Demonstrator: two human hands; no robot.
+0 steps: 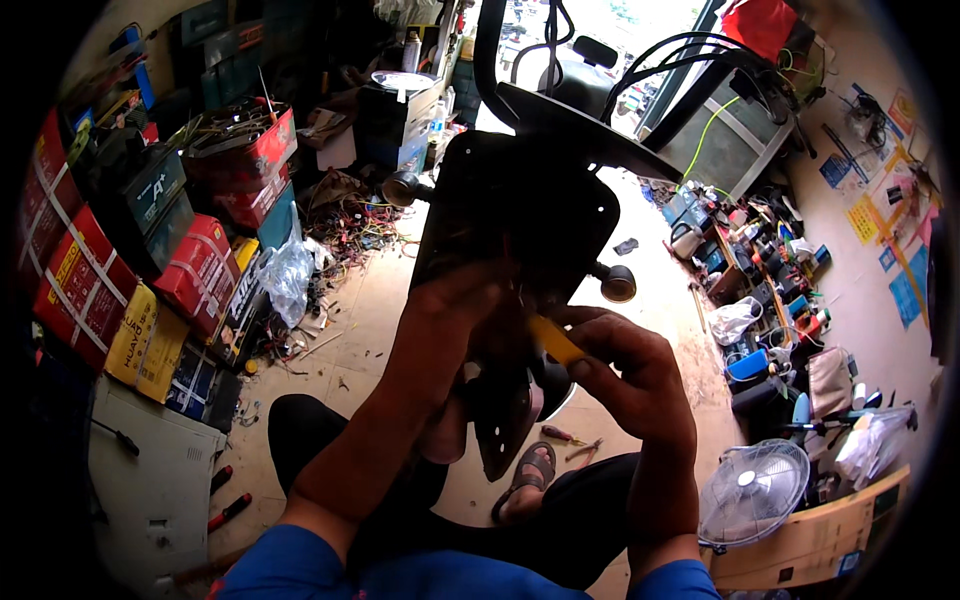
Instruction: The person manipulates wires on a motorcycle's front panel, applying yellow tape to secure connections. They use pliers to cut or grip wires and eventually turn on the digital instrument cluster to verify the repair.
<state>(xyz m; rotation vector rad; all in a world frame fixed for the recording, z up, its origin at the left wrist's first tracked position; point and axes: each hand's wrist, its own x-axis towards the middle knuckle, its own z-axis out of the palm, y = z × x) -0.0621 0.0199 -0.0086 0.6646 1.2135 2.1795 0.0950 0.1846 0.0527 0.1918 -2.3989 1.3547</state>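
Observation:
A large black plastic scooter front panel (520,210) stands upright in front of me, with a round turn-signal lamp (403,187) on its left side and another (617,283) on its right. My left hand (445,325) grips the panel's lower left part. My right hand (625,375) holds a yellow-handled screwdriver (555,340) whose tip points at the panel's lower middle. Black cables (690,60) arch above the panel.
Stacked red, yellow and black battery boxes (120,280) line the left wall. Tangled wires and scraps (345,225) litter the floor. A white fan (752,492) stands at lower right beside cluttered shelves of parts (770,270). Red-handled tools (228,512) lie at lower left; a screwdriver (562,435) lies by my sandalled foot (530,475).

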